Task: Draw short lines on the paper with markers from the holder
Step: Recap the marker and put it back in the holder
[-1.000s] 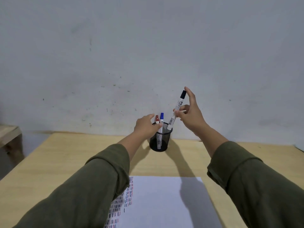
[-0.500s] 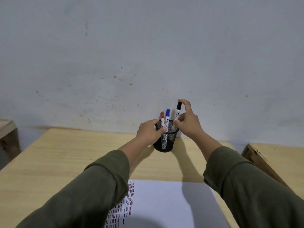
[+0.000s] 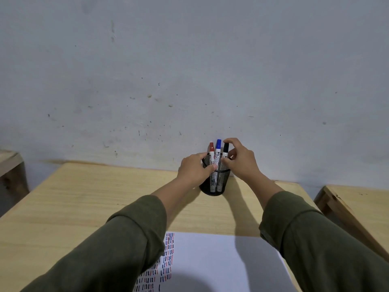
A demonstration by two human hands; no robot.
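A black mesh holder (image 3: pixel 214 184) stands at the far edge of the wooden table, close to the wall. Three capped markers stand in it: red (image 3: pixel 211 151), blue (image 3: pixel 218 148) and black (image 3: pixel 225 150). My left hand (image 3: pixel 194 168) grips the holder's rim from the left. My right hand (image 3: pixel 240 160) pinches the black marker, index finger on its cap, thumb low on the barrel. White paper (image 3: pixel 221 262) lies near me, with rows of short red, blue and black lines at its left, partly hidden by my left sleeve.
The light wooden table (image 3: pixel 84 203) runs up to a grey, scuffed wall (image 3: pixel 189 70). A second wooden table (image 3: pixel 362 207) stands to the right with a narrow gap between. Another wooden piece (image 3: pixel 10 163) sits at the far left.
My right hand has lowered the black marker from above the holder down into it, beside the blue one. My left hand has closed on the holder's rim.
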